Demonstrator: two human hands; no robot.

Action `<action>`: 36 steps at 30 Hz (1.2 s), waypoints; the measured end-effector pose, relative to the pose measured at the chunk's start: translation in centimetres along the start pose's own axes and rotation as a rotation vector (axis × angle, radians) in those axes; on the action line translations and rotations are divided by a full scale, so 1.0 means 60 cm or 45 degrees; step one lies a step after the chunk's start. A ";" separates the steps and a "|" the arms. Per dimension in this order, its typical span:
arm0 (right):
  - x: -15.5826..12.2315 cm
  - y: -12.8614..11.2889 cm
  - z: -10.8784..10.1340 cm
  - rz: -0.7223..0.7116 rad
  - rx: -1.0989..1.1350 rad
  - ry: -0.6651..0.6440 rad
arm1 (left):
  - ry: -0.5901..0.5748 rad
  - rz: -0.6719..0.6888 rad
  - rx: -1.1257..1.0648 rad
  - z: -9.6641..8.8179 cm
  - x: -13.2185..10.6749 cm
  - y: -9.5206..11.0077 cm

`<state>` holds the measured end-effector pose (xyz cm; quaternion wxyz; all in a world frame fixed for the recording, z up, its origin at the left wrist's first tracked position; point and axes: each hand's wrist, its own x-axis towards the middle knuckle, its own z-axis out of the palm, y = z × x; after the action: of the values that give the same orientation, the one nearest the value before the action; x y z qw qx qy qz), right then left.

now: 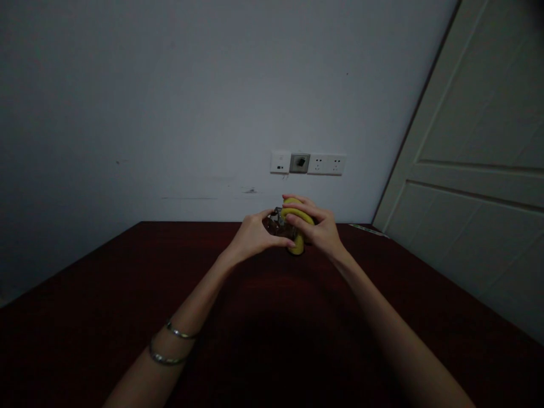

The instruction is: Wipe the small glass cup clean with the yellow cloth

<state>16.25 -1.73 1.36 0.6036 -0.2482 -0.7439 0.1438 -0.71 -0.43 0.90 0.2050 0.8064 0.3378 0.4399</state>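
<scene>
My left hand (254,237) curves around a dark, see-through object (276,226) that looks like glass, with a small grey metal-looking part (278,213) at its top. Its thumb reaches toward the lower end of a yellow rounded object (298,245). My right hand (319,226) has its fingers wrapped over the upper part of this yellow object, which shows a curved band. The two objects meet or overlap between my hands; poor light and my fingers hide how they join. Their exact kinds cannot be made out.
Beneath my hands spreads a dark red table (238,306), reaching back to a pale wall (191,113). Wall sockets (326,164) and a grey plate with a dark knob (300,162) sit beyond. A thin patterned strip (369,230) lies at the right edge near a white panelled door (476,187).
</scene>
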 end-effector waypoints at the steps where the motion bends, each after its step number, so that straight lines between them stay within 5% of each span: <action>1: 0.000 0.000 -0.002 -0.016 0.003 -0.031 | -0.013 0.000 -0.027 0.000 0.000 -0.001; 6: -0.002 -0.009 -0.005 -0.065 -0.036 -0.177 | -0.036 -0.029 -0.148 0.002 -0.001 -0.007; 13: -0.003 -0.009 0.013 -0.053 -0.052 0.116 | -0.085 -0.088 -0.403 0.004 0.001 -0.009; 20: -0.006 -0.009 -0.011 0.021 0.032 -0.135 | -0.105 -0.303 -0.775 0.001 0.002 -0.007; 24: -0.009 -0.017 -0.012 -0.090 -0.189 -0.242 | -0.111 -0.314 -0.867 0.001 0.003 -0.015; 29: -0.011 -0.008 -0.004 -0.172 -0.336 -0.248 | -0.108 -0.362 -0.830 0.001 0.006 -0.015; 36: -0.016 0.006 -0.002 -0.027 -0.223 -0.216 | -0.276 -0.468 -0.819 -0.005 0.004 -0.016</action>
<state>16.58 -1.98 0.40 0.5159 -0.2789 -0.8047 0.0925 -1.20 0.40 0.57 0.5575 0.6687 0.2978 0.3915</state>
